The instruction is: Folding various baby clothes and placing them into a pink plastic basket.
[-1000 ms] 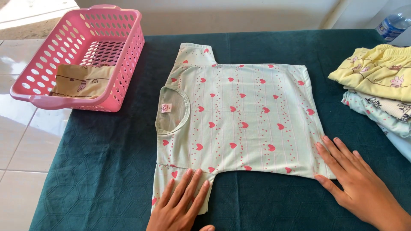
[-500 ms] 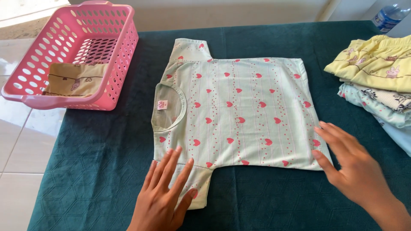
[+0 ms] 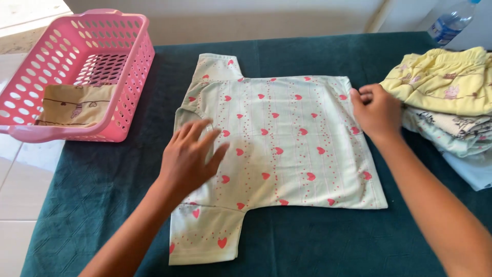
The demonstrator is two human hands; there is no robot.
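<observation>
A pale green child's shirt (image 3: 287, 149) with red hearts lies flat on a dark green cloth (image 3: 307, 241), neck to the left, one sleeve at the far side and one at the near side. My left hand (image 3: 190, 154) hovers or rests over the neck area with fingers spread. My right hand (image 3: 376, 110) is at the far right corner of the shirt's hem, fingers curled on the fabric edge.
A pink plastic basket (image 3: 130, 77) at the left holds a folded beige garment (image 3: 77, 105). A stack of folded clothes (image 3: 451, 102), yellow on top, lies at the right. A water bottle (image 3: 450, 23) stands behind it. White tiled floor is at the left.
My left hand went from the near sleeve up to the neck area. My right hand left the near hem corner and moved to the far hem corner, closing on the edge.
</observation>
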